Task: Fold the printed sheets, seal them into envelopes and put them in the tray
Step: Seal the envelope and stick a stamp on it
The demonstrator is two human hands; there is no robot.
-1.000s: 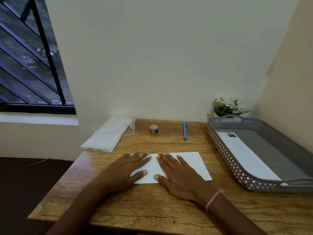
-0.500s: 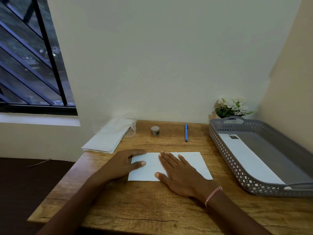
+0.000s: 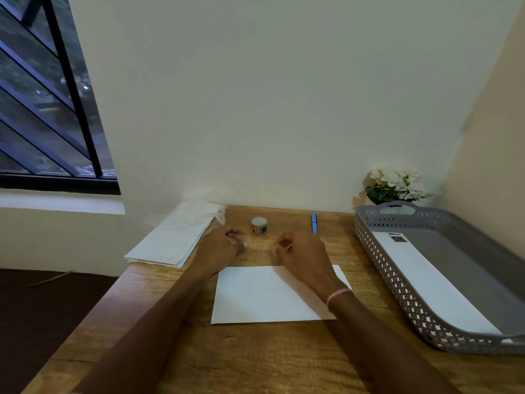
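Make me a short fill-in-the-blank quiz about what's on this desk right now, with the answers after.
1. The pen at the back of the desk is ____ in colour.
2. The white envelope lies inside the grey ____.
3. The bracelet is worn on the ____ wrist.
4. The white flowers stand behind the tray's ____ end.

Missing words: blue; tray; right; far

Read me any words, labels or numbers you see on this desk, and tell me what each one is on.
None can be read.
Small jar: a label, too blurred to read.
Envelope in the tray: a dark mark at its far corner, too small to read.
Folded sheet: no print shows.
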